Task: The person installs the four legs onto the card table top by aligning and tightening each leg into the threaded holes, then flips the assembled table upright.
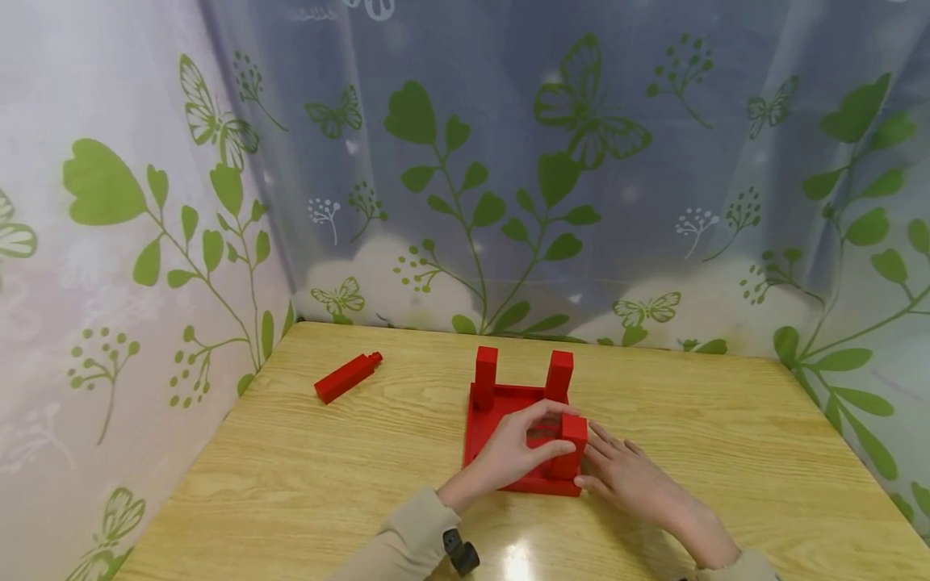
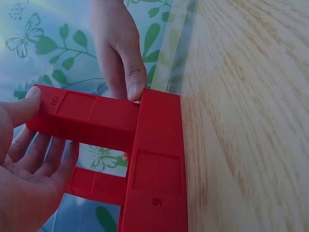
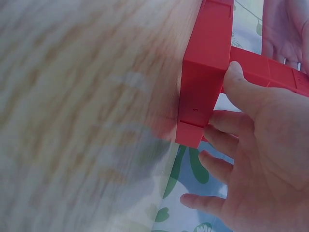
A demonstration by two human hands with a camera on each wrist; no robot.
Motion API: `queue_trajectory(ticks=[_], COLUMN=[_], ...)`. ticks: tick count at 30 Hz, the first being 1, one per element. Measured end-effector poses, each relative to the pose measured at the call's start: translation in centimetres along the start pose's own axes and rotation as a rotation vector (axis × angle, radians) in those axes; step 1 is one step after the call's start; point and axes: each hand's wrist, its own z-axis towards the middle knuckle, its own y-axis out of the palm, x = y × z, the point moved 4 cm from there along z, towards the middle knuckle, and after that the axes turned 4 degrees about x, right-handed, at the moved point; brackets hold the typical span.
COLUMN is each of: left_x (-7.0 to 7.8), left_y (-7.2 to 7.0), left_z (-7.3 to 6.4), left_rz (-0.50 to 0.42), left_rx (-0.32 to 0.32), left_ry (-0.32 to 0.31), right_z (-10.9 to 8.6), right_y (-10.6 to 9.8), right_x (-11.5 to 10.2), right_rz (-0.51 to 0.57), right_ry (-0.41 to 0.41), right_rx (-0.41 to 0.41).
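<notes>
A square red base (image 1: 468, 440) with a raised rim, like a small upturned stool, lies on the table with three legs standing at its corners. My left hand (image 1: 508, 452) grips the near-right leg (image 1: 574, 429) near its top, thumb on one side and fingers on the other. In the left wrist view, this leg (image 2: 91, 104) bears the number 121 and meets the base (image 2: 159, 121). My right hand (image 1: 635, 484) is at the base's right side, its thumb at the corner beside the leg's foot and its fingers loosely extended along the edge (image 3: 198, 101).
A loose red leg (image 1: 345, 379) with a stepped peg at one end lies on the wooden table (image 1: 291, 468) to the left. Two more upright legs, a far-left one (image 1: 486, 375) and a far-right one (image 1: 559, 373), stand on the base. A patterned curtain (image 1: 465, 202) hangs behind.
</notes>
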Motion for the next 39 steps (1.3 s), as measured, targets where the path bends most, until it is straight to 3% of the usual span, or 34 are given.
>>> queue_trajectory(ticks=[12, 19, 28, 39], left_x=[-0.7, -1.8, -2.8, -3.5], left_y=[-1.8, -3.9, -9.1, -17.0], left_z=[-0.8, -1.8, -3.5, -5.7], left_rz=[0.003, 0.047, 0.103, 0.285], left_rx=[0.011, 0.032, 0.119, 0.311], left_ry=[0.016, -0.026, -0.047, -0.063], right_z=[-0.1, -0.2, -0.2, -0.2], right_y=[-0.2, -0.1, -0.2, 0.1], right_x=[-0.2, -0.1, -0.2, -0.2], right_rz=[0.039, 0.041, 0.026, 0.020], right_ry=[0.021, 0.030, 0.011, 0.018], right_rx=[-0.005, -0.006, -0.008, -0.013])
